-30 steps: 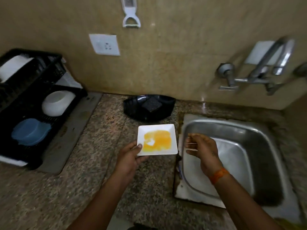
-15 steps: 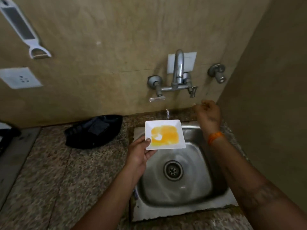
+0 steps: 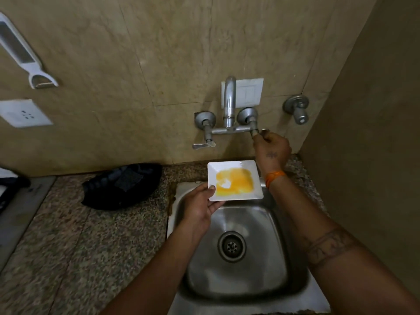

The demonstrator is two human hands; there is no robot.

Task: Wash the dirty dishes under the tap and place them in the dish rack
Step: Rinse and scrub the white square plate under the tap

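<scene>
A steel sink [image 3: 238, 283] is set in a speckled tabletop [image 3: 68, 235]. Over its back edge, the left hand [image 3: 200, 208] grips a square white plate [image 3: 234, 180] smeared yellow by its near-left corner. The right hand [image 3: 271, 147], just beyond the plate, grasps the tap [image 3: 228, 103]'s right handle.

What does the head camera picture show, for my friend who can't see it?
A left hand holds a white square plate smeared with yellow over a steel sink, while the right hand grips the tap's right handle. No water is visible.
</scene>
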